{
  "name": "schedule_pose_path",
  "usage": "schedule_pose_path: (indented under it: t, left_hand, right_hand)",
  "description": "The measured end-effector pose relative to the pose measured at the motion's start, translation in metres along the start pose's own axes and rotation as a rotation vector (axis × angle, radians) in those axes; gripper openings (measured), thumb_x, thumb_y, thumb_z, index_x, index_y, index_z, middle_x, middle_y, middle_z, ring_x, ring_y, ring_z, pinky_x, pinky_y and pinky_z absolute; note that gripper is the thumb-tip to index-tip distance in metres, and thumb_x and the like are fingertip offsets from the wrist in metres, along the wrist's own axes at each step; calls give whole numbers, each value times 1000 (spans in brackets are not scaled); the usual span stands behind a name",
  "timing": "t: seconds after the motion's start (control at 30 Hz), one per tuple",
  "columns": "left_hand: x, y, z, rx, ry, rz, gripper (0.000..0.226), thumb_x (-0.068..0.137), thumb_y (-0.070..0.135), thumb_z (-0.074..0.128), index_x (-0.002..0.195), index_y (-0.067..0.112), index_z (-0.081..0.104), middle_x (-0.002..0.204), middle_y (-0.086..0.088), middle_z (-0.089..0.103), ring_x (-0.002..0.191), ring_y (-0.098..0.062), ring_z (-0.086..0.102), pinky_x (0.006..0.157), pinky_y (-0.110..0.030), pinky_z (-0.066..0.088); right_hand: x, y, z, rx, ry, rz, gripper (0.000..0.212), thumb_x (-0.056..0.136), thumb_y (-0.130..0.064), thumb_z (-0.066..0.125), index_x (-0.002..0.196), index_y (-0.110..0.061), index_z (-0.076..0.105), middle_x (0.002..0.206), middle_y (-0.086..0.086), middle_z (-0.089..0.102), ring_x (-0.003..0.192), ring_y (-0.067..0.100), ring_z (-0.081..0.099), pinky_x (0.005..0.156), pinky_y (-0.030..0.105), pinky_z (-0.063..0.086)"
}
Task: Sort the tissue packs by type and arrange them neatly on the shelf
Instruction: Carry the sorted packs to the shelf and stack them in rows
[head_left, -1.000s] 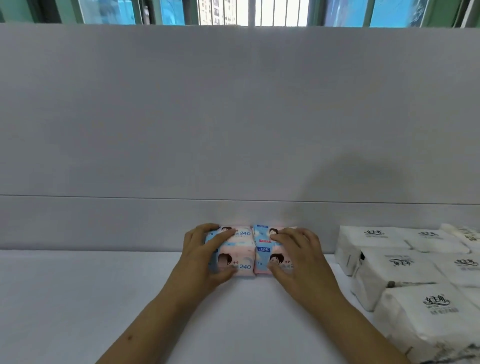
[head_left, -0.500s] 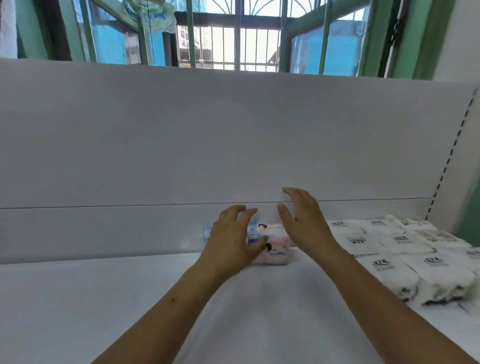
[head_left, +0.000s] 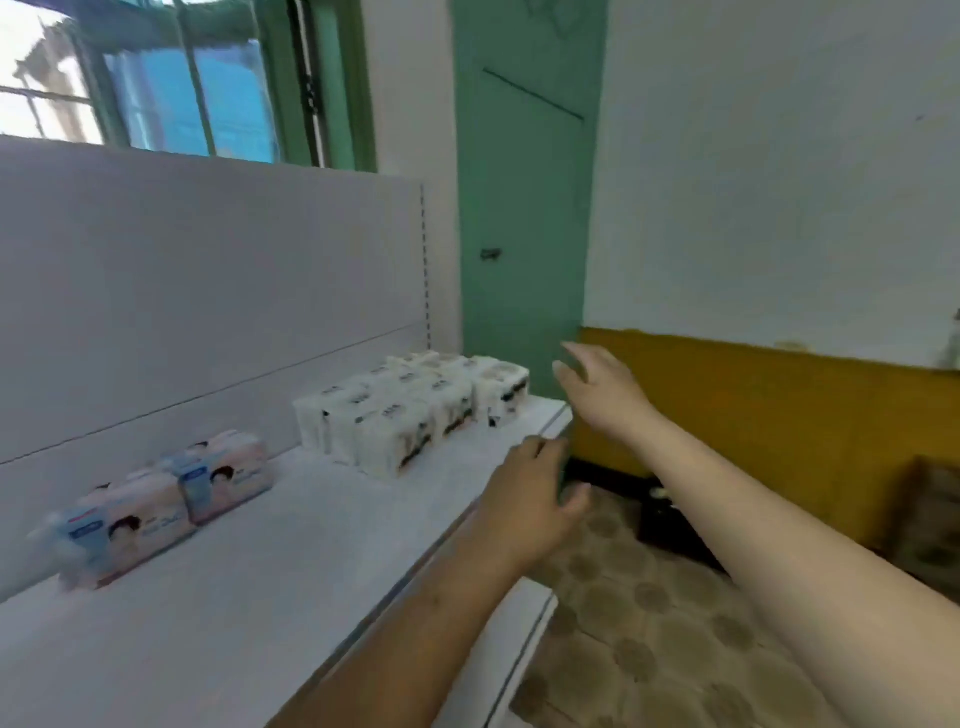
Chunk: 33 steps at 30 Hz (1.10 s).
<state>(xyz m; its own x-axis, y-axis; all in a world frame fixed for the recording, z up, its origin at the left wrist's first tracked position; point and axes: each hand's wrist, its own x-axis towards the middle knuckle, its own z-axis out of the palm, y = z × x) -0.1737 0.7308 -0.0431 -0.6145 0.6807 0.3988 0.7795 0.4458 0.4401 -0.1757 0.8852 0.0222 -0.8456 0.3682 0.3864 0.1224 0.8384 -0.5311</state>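
While motion blur smears nearly everything, the print on the tissue packs cannot be read, and both forearms run out of view at the bottom edge. Over on the far side, the pink and blue packs (head_left: 161, 499) sit in a short row against the white back panel (head_left: 208, 291), soft-looking plastic wrappers with small cartoon faces, their outlines fuzzy. Further along the shelf (head_left: 291, 582), the white packs (head_left: 410, 410) stand as a tight block of squarish, crinkly bundles with dark markings, near the shelf's end. Left hand (head_left: 530, 504) hovers past the shelf's front lip, fingers loosely curled, holding nothing. Right hand (head_left: 597, 387) is up beyond the shelf end, fingers spread and relaxed, also holding nothing. Behind it, a green door (head_left: 524, 208) with a small dark handle, a white wall over a mustard-yellow band (head_left: 779, 415), and a patterned tile floor (head_left: 649, 613) below. Dark shapes by the wall are too blurred to name.
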Motion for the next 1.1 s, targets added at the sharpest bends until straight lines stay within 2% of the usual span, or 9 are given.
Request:
schedule_pose_path:
  t: [0.13, 0.27, 0.4, 0.47, 0.6, 0.67, 0.8, 0.93, 1.1]
  left_hand:
    - [-39, 72, 93, -90, -248, 76, 58, 94, 43, 53, 146, 21, 39, 144, -1, 43, 132, -20, 43, 106, -32, 40]
    - [-99, 149, 171, -178, -538, 86, 58, 94, 38, 59, 145, 17, 40, 145, -5, 43, 130, -21, 46, 102, -26, 37]
    - [-152, 213, 236, -172, -739, 169, 60, 97, 39, 55, 149, 16, 36, 150, -6, 39, 132, -24, 46, 103, -28, 38]
    - [-166, 237, 268, -162, -802, 188, 60, 96, 40, 55, 148, 16, 36, 151, -7, 39, 131, -24, 47, 104, -31, 41]
    - [-183, 280, 336, -74, -895, 205, 60, 98, 44, 52, 149, 17, 36, 151, -6, 39, 129, -26, 47, 102, -34, 43]
    - [-187, 304, 372, -27, -940, 217, 60, 99, 43, 50, 149, 14, 36, 149, -9, 41, 131, -27, 45, 103, -34, 40]
    - [-183, 365, 453, 26, -1051, 131, 63, 99, 42, 49, 149, 9, 33, 142, -18, 45, 123, -34, 51, 98, -40, 47]
    - [-178, 411, 510, 84, -1063, 158, 61, 99, 44, 48, 149, 13, 34, 147, -16, 39, 128, -34, 45, 99, -41, 46]
    - [-173, 427, 570, 139, -1107, 184, 59, 98, 42, 48, 148, 13, 35, 142, -15, 42, 128, -34, 43, 99, -42, 45]
  right_hand:
    - [-109, 87, -74, -207, 3, 263, 60, 102, -54, 29, 152, -23, 31, 159, 4, 26, 146, 30, 21, 117, 44, 20]
    - [-229, 170, -139, -265, -49, 575, 66, 99, -62, 24, 153, -23, 28, 159, 5, 27, 145, 33, 23, 115, 50, 28]
    - [-337, 243, -169, -305, -47, 812, 65, 100, -60, 25, 151, -20, 31, 154, 11, 35, 140, 37, 31, 111, 49, 34]
    - [-385, 278, -177, -304, -32, 887, 63, 102, -56, 25, 150, -17, 34, 151, 14, 38, 138, 36, 34, 112, 47, 32]
    - [-466, 357, -195, -271, -78, 987, 64, 103, -53, 24, 150, -11, 33, 154, 15, 34, 141, 34, 31, 115, 44, 28]
    - [-499, 394, -208, -271, -91, 1047, 63, 103, -51, 24, 150, -9, 33, 155, 15, 33, 140, 33, 34, 111, 41, 32]
    - [-551, 472, -239, -346, -220, 1114, 62, 103, -50, 24, 153, -13, 26, 155, 16, 33, 131, 33, 47, 105, 40, 37]
    - [-559, 533, -265, -366, -248, 1107, 61, 104, -46, 27, 153, -9, 24, 154, 18, 33, 140, 32, 35, 112, 39, 28]
    - [-556, 612, -261, -350, -358, 1113, 61, 104, -48, 27, 154, -14, 21, 157, 17, 25, 138, 37, 34, 108, 44, 35]
